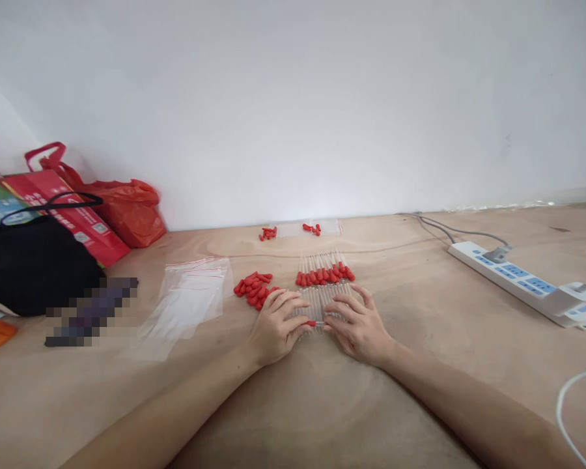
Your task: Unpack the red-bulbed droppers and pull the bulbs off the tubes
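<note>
My left hand [280, 329] is closed, thumb and fingers pinching a small red rubber bulb [311, 323]. My right hand [364, 329] faces it, its fingers closed on the clear glass dropper tube [319, 324] that meets the bulb. Whether the tube sits inside the bulb is too small to tell. Beneath and between both hands lies a row of bare glass tubes [317, 303]. Just beyond is a row of droppers [325, 273] with red bulbs on their near ends. A pile of loose red bulbs [256, 288] lies beside my left hand.
Clear zip bags [190, 299] lie to the left. Near the wall, another clear bag [290, 228] has several red bulbs around it. A white power strip [522, 280] with cables stands right. A black bag [34, 267] and red bags [131, 208] occupy the far left.
</note>
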Motion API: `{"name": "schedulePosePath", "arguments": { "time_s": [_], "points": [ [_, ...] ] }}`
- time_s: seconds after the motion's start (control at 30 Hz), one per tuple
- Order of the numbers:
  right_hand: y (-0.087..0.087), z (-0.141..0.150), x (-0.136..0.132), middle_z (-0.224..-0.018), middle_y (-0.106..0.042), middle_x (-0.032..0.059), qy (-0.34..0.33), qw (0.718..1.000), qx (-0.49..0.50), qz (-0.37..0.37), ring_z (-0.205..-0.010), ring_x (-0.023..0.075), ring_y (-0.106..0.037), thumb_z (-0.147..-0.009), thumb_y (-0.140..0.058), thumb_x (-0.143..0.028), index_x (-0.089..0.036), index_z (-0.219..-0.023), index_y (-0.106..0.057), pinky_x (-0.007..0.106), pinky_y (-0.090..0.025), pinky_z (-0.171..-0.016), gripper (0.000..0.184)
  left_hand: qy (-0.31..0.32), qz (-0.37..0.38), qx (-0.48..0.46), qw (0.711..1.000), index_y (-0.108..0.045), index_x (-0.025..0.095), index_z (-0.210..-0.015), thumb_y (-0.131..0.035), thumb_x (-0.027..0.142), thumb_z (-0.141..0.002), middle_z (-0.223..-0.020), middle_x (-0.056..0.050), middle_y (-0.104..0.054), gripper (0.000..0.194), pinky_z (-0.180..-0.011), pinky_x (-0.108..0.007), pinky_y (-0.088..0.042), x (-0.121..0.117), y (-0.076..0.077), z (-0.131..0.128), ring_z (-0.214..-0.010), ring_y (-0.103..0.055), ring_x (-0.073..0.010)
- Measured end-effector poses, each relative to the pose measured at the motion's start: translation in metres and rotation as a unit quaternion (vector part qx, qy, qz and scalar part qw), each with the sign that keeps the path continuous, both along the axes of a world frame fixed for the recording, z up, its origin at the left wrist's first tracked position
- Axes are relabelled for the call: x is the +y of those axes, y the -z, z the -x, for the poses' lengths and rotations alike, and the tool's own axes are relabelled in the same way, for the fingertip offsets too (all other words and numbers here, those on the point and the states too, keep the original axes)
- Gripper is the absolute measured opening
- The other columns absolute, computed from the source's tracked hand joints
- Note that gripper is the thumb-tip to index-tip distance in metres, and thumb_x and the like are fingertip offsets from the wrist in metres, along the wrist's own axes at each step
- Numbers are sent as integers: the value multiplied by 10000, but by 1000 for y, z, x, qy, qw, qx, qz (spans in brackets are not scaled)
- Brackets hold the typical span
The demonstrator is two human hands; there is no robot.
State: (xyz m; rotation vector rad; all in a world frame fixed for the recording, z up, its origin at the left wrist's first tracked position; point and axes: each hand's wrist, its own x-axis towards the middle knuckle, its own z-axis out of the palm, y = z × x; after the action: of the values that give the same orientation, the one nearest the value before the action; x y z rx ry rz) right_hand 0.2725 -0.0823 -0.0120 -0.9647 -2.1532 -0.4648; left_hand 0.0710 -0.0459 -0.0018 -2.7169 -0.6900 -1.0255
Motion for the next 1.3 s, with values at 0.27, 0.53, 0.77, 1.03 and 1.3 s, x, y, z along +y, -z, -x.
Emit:
{"name": "schedulePosePath", "arguments": {
  "time_s": [0.27,0.53,0.77,1.03,1.3],
  "points": [
    [0,-2,-2,-850,-641,-40,6,999,-22,-34,-914,146,-495,-802,-504,-251,-248,-738,-623,405,-196,-965,134,-2,-23,5,1000,-629,241,-736,-504,218,-796,-796,-1,-642,141,-891,-402,-333,-7,-4,4,-894,-528,-171],
    [1,-7,-6,-827,-649,-49,-1,999,-8,-36,-883,144,-506,-813,-482,-222,-243,-741,-625,403,-191,-966,161,3,-28,3,1000,-606,234,-724,-468,159,-800,-730,15,-637,174,-921,-445,-289,-7,-6,5,-842,-538,-163],
    [-3,-34,0,-688,-622,-2,134,987,34,78,-696,118,-524,-844,-436,-278,-248,-832,-644,314,-272,-801,211,-74,26,-82,994,-611,212,-888,-468,206,-817,-775,-36,-548,159,-670,-278,-447,0,-6,32,-740,-520,-138],
    [-3,-46,11,-775,-663,35,302,931,59,196,-738,161,-585,-808,-368,-209,-198,-907,-608,285,-263,-660,259,-282,175,-102,938,-547,175,-980,-472,278,-754,-813,-28,-553,259,-636,-266,-454,51,-35,47,-681,-537,-138],
    [-1,-40,11,-869,-671,27,322,913,38,246,-762,177,-609,-802,-378,-192,-205,-942,-588,297,-260,-654,253,-342,266,17,901,-532,202,-705,-533,406,-670,-710,1,-620,206,-576,-257,-388,72,-44,49,-659,-560,-163]
  ]
}}
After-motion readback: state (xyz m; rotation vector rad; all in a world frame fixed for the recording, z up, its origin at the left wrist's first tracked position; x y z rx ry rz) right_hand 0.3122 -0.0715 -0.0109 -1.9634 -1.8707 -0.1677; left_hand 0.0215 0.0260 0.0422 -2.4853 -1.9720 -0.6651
